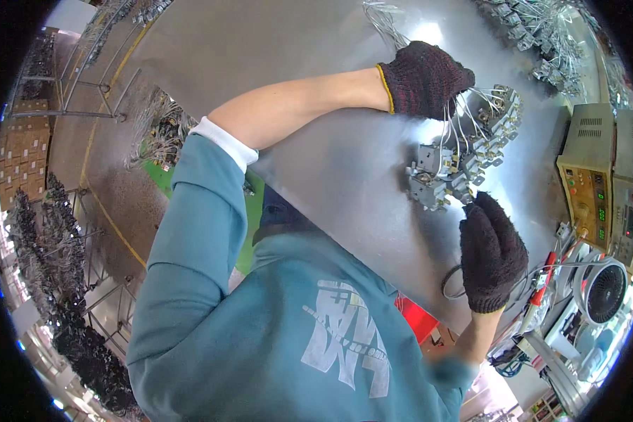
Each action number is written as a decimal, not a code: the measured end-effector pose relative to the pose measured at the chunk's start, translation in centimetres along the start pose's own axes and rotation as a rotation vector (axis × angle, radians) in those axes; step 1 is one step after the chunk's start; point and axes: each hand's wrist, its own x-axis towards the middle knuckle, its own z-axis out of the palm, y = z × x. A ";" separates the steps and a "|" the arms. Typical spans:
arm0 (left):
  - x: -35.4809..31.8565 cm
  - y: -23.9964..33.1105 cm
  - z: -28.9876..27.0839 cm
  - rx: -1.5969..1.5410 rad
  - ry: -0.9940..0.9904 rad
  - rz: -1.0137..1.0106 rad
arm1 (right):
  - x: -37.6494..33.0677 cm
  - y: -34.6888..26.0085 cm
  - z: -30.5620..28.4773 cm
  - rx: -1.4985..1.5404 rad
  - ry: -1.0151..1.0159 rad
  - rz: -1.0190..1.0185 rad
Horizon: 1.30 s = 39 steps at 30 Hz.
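Apparently handling metal parts (436, 172) between left hand (429, 79) and right hand (494, 253)
Left clamps white wires (460, 119) — right's grip unclear; next likely calls for steady wires.

Glare on tabletop (344, 169), warped, perhaps blurry rim
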 end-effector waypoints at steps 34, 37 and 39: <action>0.4 0.9 0.8 0.113 0.001 -0.052 | 4.3 0.6 -1.0 0.666 -0.077 0.531; 0.3 1.0 0.7 0.102 -0.002 -0.045 | 5.1 0.2 -1.5 0.351 -0.117 0.381; 0.1 0.8 0.9 0.058 0.013 -0.048 | 5.7 0.2 -1.8 0.353 -0.127 0.353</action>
